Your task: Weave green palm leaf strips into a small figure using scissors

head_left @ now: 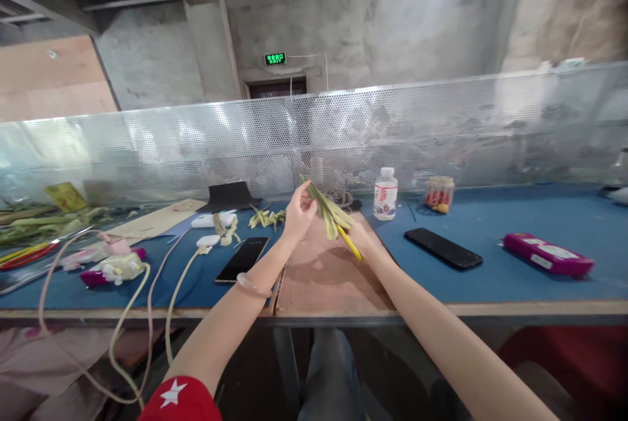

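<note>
My left hand [299, 213] pinches the upper end of a bundle of long, flat, pale green leaf strips [328, 212], held up over a brown wooden board [318, 277]. The strips slant down to the right and fan out towards my right hand [364, 242]. My right hand is closed on a slim yellow tool [350, 244], which lies against the lower ends of the strips. Its working end is hidden, so I cannot tell its exact kind. A light bangle [253, 286] circles my left wrist.
Phones [243, 259] [443, 248] lie on both sides of the board. Behind it on the right stand a white-capped bottle [386, 195] and a jar [440, 193]; a purple packet [547, 255] lies further right. Cables [171, 306] and green stalks [39, 228] are at left. A perforated metal screen [220, 140] runs behind.
</note>
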A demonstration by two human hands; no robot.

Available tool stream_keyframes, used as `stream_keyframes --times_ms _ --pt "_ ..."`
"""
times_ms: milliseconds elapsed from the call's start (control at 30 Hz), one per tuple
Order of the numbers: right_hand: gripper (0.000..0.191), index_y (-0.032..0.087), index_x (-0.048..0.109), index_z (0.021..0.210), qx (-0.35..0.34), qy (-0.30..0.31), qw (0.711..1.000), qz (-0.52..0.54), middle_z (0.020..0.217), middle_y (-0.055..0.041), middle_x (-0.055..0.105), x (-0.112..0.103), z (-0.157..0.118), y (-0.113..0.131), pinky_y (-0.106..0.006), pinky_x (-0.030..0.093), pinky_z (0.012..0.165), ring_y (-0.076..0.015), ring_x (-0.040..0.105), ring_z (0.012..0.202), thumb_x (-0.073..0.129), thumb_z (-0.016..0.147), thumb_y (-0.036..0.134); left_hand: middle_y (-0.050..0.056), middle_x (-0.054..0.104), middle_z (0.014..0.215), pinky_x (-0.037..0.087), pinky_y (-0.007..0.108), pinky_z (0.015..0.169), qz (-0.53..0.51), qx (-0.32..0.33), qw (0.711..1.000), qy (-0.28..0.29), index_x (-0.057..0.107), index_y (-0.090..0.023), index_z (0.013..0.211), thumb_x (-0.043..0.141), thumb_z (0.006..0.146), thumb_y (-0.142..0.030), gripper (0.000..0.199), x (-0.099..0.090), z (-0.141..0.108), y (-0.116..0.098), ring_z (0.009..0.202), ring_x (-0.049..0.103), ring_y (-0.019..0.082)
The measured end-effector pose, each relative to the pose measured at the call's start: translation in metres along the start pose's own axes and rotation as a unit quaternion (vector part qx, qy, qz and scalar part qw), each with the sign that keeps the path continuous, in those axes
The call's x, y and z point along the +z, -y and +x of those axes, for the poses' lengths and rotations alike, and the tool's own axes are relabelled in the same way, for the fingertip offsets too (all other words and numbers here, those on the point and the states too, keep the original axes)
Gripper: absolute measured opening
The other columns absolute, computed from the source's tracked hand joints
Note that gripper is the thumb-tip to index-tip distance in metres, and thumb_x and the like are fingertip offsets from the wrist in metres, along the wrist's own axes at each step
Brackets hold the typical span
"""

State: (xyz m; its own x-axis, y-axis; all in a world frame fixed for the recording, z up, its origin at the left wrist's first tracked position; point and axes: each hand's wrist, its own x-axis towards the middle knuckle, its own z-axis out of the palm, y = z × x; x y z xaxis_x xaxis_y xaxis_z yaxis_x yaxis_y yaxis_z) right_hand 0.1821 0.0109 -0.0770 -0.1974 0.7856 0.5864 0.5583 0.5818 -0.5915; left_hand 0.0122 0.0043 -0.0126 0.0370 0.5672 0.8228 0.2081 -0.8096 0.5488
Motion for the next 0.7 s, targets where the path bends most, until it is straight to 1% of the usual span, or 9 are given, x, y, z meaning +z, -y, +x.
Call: stream_keyframes --times_ms 100,300,367,433,533,600,700 --pt "0.04 0.019 0.063 0.113 -0.016 0.001 1.0 0.019 0.11 -0.0039 0.067 0.0025 0.0005 -0.0024 -0.028 0.048 0.083 -0.0204 0.06 0.102 0.05 0.075 0.017 0.004 0.056 0.088 0.052 0.031 0.069 -0.018 -0.006 1.0 -0.015 0.038 -0.024 0.131 0.058 0.077 -0.016 0.058 0.0004 -0.0002 0.0028 0.071 0.059 0.013" --pt "0.039 0.019 0.065 0.109 -0.023 0.0 0.999 0.027 0.112 -0.0047 0.067 0.0031 0.0023 -0.0048 -0.028 0.047 0.083 -0.0205 0.061 0.098 0.05 0.073 0.017 0.004 0.06 0.086 0.051 0.032 0.073 -0.036 -0.019 0.998 -0.039 0.033 -0.023 0.132 0.061 0.076 -0.018 0.063 0.0022 -0.0015 0.0044 0.075 0.06 0.014" --pt "0.038 0.02 0.066 0.108 -0.018 0.001 1.0 0.022 0.111 -0.0039 0.067 0.0029 0.0026 -0.0048 -0.028 0.048 0.082 -0.0207 0.062 0.096 0.05 0.073 0.017 0.004 0.061 0.085 0.051 0.033 0.075 -0.037 -0.025 0.998 -0.05 0.038 -0.02 0.126 0.062 0.076 -0.019 0.056 0.0029 -0.0015 0.0042 0.075 0.061 0.015" --pt "0.036 0.02 0.066 0.106 -0.009 0.003 1.0 0.015 0.106 -0.0035 0.069 0.0027 0.0024 -0.0044 -0.028 0.048 0.078 -0.0213 0.063 0.093 0.05 0.073 0.017 0.005 0.063 0.087 0.051 0.034 0.077 -0.034 -0.034 0.997 -0.062 0.047 -0.018 0.112 0.064 0.075 -0.02 0.041 0.0036 -0.0012 0.0046 0.079 0.062 0.015" --pt "0.029 0.017 0.069 0.097 0.01 0.006 1.0 0.002 0.089 -0.0041 0.072 0.0022 0.0012 -0.0031 -0.026 0.048 0.069 -0.0227 0.064 0.084 0.051 0.074 0.019 0.007 0.065 0.088 0.051 0.035 0.08 -0.032 -0.06 0.995 -0.076 0.055 -0.015 0.092 0.064 0.074 -0.023 0.022 0.0045 0.0 0.0061 0.083 0.063 0.016" --pt "0.024 0.015 0.069 0.091 0.022 0.007 1.0 -0.006 0.08 -0.0049 0.071 0.0018 0.0003 -0.0018 -0.025 0.046 0.064 -0.0232 0.064 0.078 0.052 0.076 0.022 0.007 0.066 0.085 0.051 0.035 0.078 -0.036 -0.088 0.992 -0.084 0.057 -0.015 0.084 0.065 0.072 -0.024 0.017 0.0049 0.001 0.0073 0.081 0.064 0.017" --pt "0.022 0.015 0.069 0.088 0.032 0.006 0.999 -0.011 0.078 -0.0057 0.071 0.0005 -0.0005 0.0007 -0.025 0.045 0.061 -0.0228 0.064 0.074 0.053 0.077 0.025 0.005 0.067 0.077 0.053 0.034 0.071 -0.053 -0.123 0.987 -0.086 0.061 -0.014 0.08 0.067 0.071 -0.026 0.016 0.0051 0.0025 0.0083 0.072 0.064 0.017"
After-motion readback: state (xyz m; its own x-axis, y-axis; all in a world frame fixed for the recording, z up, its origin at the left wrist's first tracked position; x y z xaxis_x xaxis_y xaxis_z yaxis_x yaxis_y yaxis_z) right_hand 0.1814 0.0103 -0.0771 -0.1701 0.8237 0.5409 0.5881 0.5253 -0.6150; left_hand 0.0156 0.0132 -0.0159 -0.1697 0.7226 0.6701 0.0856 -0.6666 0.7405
